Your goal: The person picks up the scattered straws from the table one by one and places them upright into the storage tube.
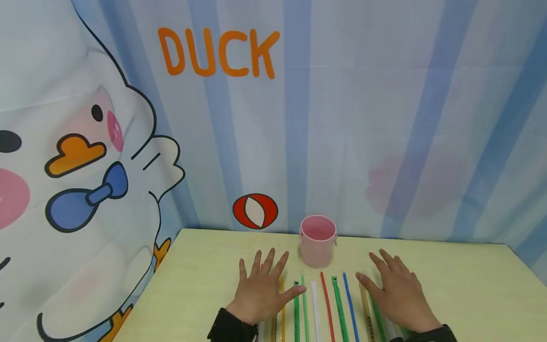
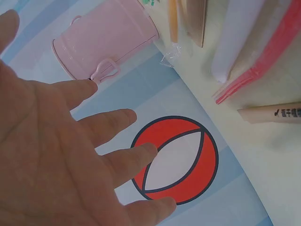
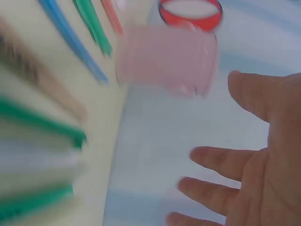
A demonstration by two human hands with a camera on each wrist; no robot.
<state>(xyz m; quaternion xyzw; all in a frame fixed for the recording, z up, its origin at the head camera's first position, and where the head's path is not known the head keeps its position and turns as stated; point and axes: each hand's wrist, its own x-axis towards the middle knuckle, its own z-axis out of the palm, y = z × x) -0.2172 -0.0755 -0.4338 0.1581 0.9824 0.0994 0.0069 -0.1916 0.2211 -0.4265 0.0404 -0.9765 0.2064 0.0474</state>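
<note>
My left hand (image 1: 266,290) is spread with fingers straight, palm down over the left end of a row of slim sticks or straws. Nothing is in it, as its bare palm (image 2: 51,155) shows in the left wrist view. Fingers apart and also holding nothing, my right hand (image 1: 398,295) hovers over the row's right end. Between the hands lie a white stick (image 1: 315,304), a red stick (image 1: 327,304), a green strip (image 1: 339,306) and a blue stick (image 1: 351,306). Behind the row stands a small pink bucket (image 1: 318,249) with side handles, upright. Both hands partly cover the outer sticks.
The pale yellow table (image 1: 478,285) ends against a blue striped cloth (image 1: 342,118) with a duck picture. A brown paper wrapper (image 2: 273,113) with printed characters and a red stick in clear plastic (image 2: 263,61) show in the left wrist view.
</note>
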